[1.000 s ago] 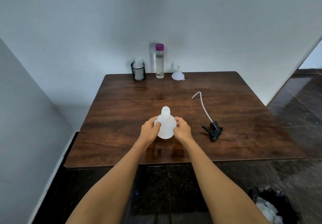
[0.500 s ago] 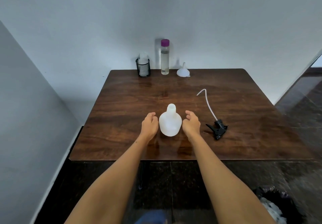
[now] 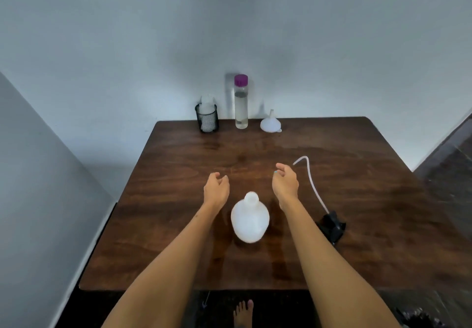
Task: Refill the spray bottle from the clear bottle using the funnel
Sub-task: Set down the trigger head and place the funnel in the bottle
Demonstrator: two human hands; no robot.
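The white spray bottle [image 3: 250, 219] stood uncapped and upright at lower centre of the frame on a dark wooden table [image 3: 383, 200]. Beyond it, the left hand [image 3: 216, 189] and right hand [image 3: 285, 184] hovered apart, fingers loosely curled, gripping nothing. The black trigger head [image 3: 332, 228] (its tube [image 3: 313, 182] curving up-frame) lay at right. Along the table's top edge stood the purple-capped clear bottle [image 3: 241, 103], the funnel [image 3: 270, 123] spout-up, and a mesh cup [image 3: 207, 121].
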